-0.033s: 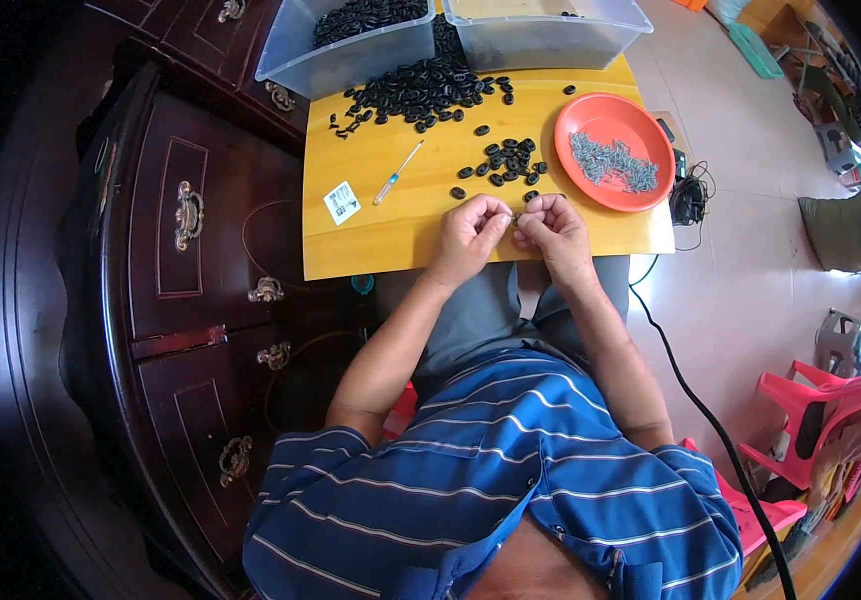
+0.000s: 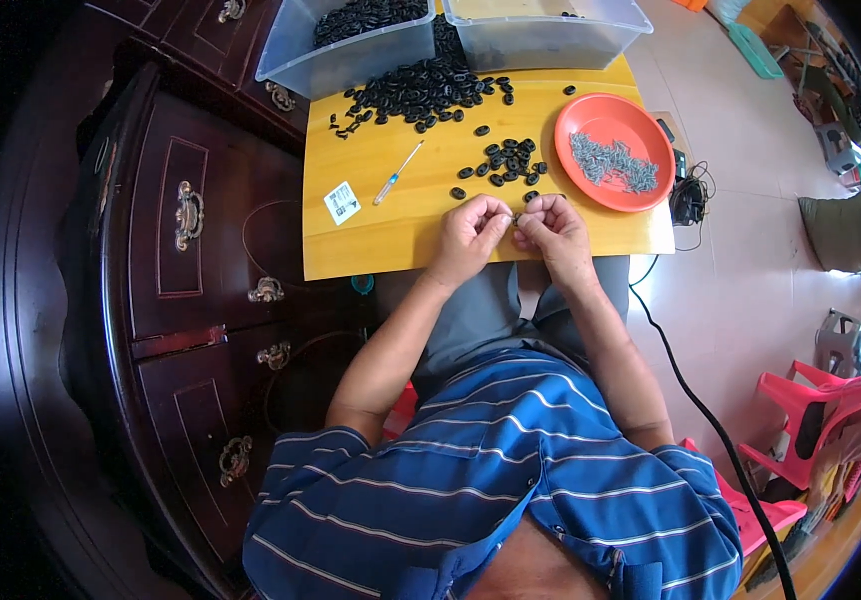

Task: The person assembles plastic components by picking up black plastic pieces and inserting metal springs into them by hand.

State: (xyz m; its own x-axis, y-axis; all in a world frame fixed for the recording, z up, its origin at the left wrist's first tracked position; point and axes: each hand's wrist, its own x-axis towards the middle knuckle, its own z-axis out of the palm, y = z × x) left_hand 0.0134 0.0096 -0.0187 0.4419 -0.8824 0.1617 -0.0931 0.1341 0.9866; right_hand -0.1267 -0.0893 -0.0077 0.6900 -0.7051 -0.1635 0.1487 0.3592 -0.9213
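Over the near edge of the yellow table (image 2: 391,245), my left hand (image 2: 471,235) and my right hand (image 2: 559,235) face each other, fingertips close together. A small dark piece (image 2: 518,217) shows at the fingertips of my right hand, which is closed in a pinch. The left thumb and forefinger are pinched too; what they hold, if anything, is too small to make out. Just beyond my fingers lies a loose cluster of black oval pieces (image 2: 511,160) with holes. A red-orange plate (image 2: 583,185) to the right holds many small grey metal pieces (image 2: 616,160).
A large heap of black oval pieces (image 2: 421,92) lies farther back, before two clear plastic bins (image 2: 351,62). A pen-like tool (image 2: 391,182) and a white printed card (image 2: 342,203) rest on the left. Dark wooden drawers (image 2: 186,270) flank the table; a black cable (image 2: 691,380) runs at the right.
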